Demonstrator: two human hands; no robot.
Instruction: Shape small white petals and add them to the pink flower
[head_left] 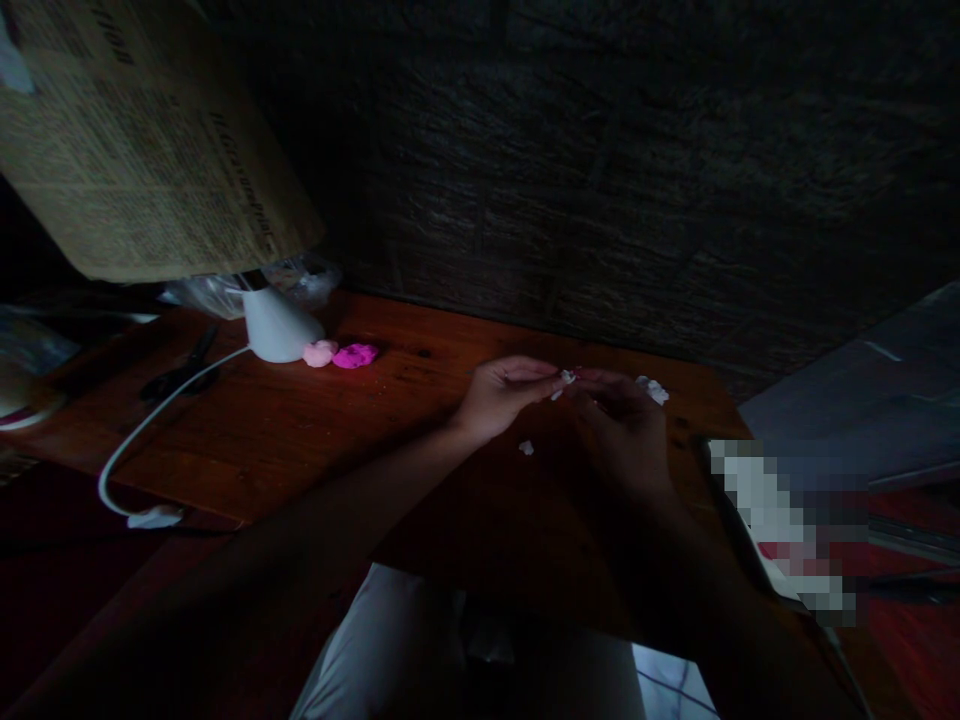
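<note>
Over the wooden table my left hand (504,397) pinches a small whitish lump (566,378) that looks like soft modelling clay. My right hand (624,420) meets it from the other side, its thumb and fingers pressed together at the same lump; a trace of pink shows there. Just beyond my right hand lies a larger white crumpled piece (652,389). A small white bit (526,448) rests on the table below my hands. Further left, a pale pink lump (320,352) touches a bright magenta lump (355,356).
A lamp base (279,325) with a newspaper-print shade (165,150) stands at the left, its white cable (124,430) hanging over the table edge. Dark scissors (187,370) lie beside it. At the right edge sits a blurred-out device (780,530). A dark brick wall (600,180) rises behind.
</note>
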